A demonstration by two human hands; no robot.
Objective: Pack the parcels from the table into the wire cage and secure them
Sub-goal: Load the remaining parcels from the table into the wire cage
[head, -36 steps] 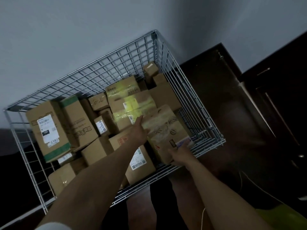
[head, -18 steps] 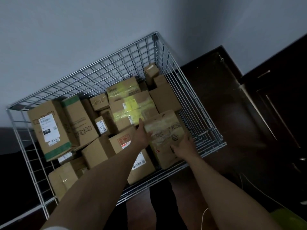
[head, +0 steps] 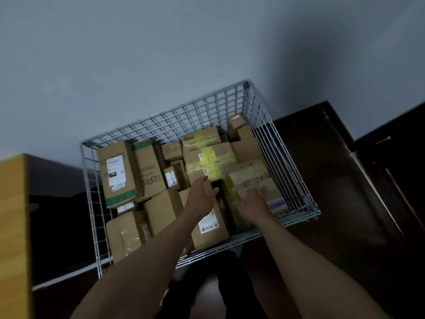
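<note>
**A:** Cardboard parcel (head: 251, 180) sits tilted in the front right corner of the wire cage (head: 296, 214). An off-centre push could tip it into the dark gap (head: 221, 194) alongside.

**B:** Right hand (head: 253, 207) lies flat on its near face, fingers spread. Left hand (head: 203, 193) is just left of it, curled, and blur hides whether it's gripping anything.

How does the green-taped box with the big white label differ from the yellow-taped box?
The green-taped box stands on end at the left of the wire cage; the yellow-taped box lies flatter near the middle. The green-taped box has a large white label, the yellow-taped box small ones. Green tape bands one end; yellow tape crosses the other's top. Both are brown cardboard.
</note>
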